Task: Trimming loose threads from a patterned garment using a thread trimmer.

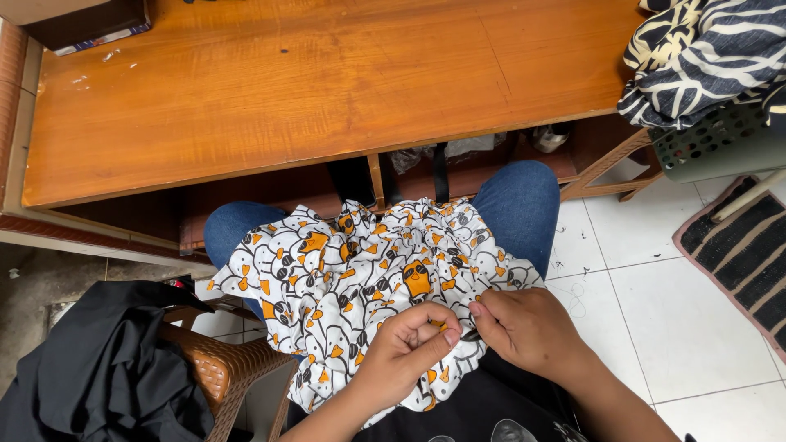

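Observation:
A white cloth [360, 270] printed with black and orange cartoon figures lies bunched across my lap, over my blue-jeaned knees. My left hand [405, 356] pinches a fold of this cloth between thumb and fingers at its near edge. My right hand [528, 327] meets it from the right, fingertips pressed on the same spot of the cloth. Whether a needle or thread sits between the fingers is too small to tell.
A long wooden table [278, 90] spans the top, with a shelf below. A wicker chair [217, 368] draped in black fabric [98, 368] stands at my left. A striped black-and-white cloth [704, 49] lies on a green perforated basket [720, 139] at right, above a striped rug [745, 245] on white tiles.

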